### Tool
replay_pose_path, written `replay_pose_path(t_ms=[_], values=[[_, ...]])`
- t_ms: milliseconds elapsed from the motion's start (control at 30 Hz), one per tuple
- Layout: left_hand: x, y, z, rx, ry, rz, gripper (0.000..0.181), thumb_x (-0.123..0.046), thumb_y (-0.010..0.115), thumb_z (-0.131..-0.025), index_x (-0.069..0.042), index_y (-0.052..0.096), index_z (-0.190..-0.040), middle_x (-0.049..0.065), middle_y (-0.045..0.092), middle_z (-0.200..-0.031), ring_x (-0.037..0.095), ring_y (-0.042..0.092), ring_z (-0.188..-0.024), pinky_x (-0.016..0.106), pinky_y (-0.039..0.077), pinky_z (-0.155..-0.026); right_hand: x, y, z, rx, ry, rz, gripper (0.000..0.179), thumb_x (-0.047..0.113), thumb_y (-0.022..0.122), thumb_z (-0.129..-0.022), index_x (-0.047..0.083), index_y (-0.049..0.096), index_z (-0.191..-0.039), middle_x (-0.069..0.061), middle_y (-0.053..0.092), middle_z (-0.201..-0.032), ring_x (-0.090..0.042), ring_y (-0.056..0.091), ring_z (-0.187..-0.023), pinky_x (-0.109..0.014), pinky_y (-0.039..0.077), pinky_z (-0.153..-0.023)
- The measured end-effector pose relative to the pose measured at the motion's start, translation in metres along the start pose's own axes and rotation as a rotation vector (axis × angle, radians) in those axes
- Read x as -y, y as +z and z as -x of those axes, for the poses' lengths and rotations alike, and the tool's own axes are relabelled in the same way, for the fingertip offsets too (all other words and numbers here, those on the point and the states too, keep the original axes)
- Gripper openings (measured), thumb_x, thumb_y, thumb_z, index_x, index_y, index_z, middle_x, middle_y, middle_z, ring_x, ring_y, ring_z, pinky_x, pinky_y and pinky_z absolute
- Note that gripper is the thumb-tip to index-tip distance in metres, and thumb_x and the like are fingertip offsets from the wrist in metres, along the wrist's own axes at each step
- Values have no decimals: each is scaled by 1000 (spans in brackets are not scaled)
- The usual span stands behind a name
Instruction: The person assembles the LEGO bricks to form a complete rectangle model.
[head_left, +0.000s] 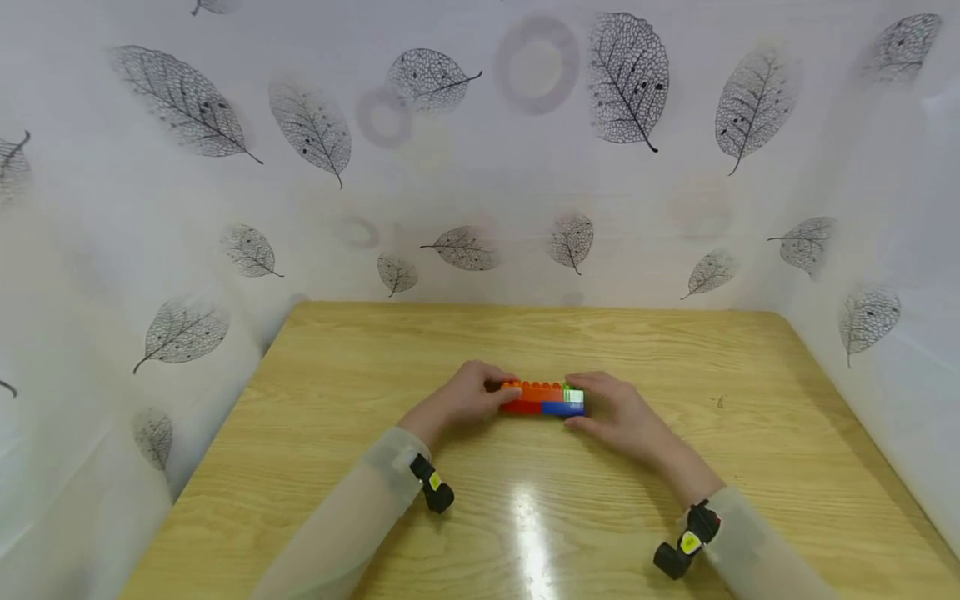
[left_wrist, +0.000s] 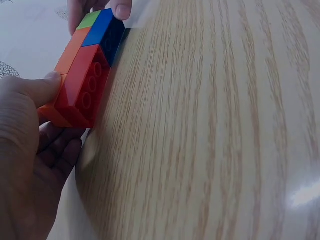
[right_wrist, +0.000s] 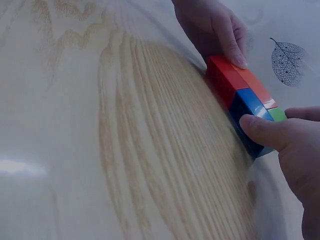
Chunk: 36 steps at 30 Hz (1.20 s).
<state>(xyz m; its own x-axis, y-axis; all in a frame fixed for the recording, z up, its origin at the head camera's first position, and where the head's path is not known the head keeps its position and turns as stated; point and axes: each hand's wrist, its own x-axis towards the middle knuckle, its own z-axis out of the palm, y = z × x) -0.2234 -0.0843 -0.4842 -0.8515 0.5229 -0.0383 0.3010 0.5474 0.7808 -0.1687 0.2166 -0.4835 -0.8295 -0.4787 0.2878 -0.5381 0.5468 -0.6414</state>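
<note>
Several toy building bricks are joined into one bar held between the two hands. Its lower row has a red brick (head_left: 522,408) at left and a blue brick (head_left: 558,409) at right. Above them are orange bricks (head_left: 542,393) and a green brick (left_wrist: 89,20) at the right end. My left hand (head_left: 471,395) grips the left end, thumb on the orange side. My right hand (head_left: 624,418) pinches the right end, its thumb on the blue brick and a finger by the green one. In the left wrist view, the red brick's hollow underside faces the camera.
A wooden table (head_left: 360,350) lies beneath the hands, with a bright light reflection near its front. Behind and beside it hangs a pale curtain (head_left: 480,183) printed with dark leaves. Each wrist wears a small black camera.
</note>
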Motion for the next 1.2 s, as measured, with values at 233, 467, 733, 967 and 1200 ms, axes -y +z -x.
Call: replay_pose_path(t_ms=[233, 467, 733, 967, 1200], values=[[0, -1, -1, 2, -6, -17, 38, -37, 71, -103, -12, 77, -130, 1, 74, -121, 16, 63, -105, 37, 53, -97, -8, 6, -4, -53, -92, 25, 57, 9, 90, -86, 1, 68, -137, -9, 69, -133, -31, 65, -123, -53, 51, -105], [3, 2, 7, -31, 61, -57, 54, -46, 71, -102, -15, 67, -146, 0, 65, -143, 19, 58, -130, 42, 44, -113, -10, 7, -5, -60, -83, 21, 54, 10, 90, -86, 2, 70, -135, -8, 71, -131, -31, 67, -120, -53, 52, -103], [10, 4, 18, -71, 246, -112, 64, -35, 87, -91, -12, 65, -146, -2, 62, -147, 17, 56, -137, 39, 41, -116, -11, 6, -7, -59, -93, 36, 53, 11, 91, -86, 2, 71, -134, -10, 72, -128, -31, 68, -118, -53, 53, -102], [8, 3, 14, -72, 167, -59, 55, -31, 86, -92, -14, 69, -142, -3, 66, -142, 16, 60, -133, 38, 45, -113, -10, 2, -12, 2, 60, -26, 50, 20, 89, -89, 9, 72, -135, -7, 70, -134, -31, 64, -126, -54, 47, -109], [5, 0, 8, -57, 110, -57, 53, -36, 87, -90, -18, 73, -138, -3, 70, -135, 15, 62, -129, 36, 48, -110, -11, -2, -18, 30, 152, -77, 47, 19, 89, -89, 8, 74, -132, -10, 71, -133, -34, 63, -129, -54, 46, -110]])
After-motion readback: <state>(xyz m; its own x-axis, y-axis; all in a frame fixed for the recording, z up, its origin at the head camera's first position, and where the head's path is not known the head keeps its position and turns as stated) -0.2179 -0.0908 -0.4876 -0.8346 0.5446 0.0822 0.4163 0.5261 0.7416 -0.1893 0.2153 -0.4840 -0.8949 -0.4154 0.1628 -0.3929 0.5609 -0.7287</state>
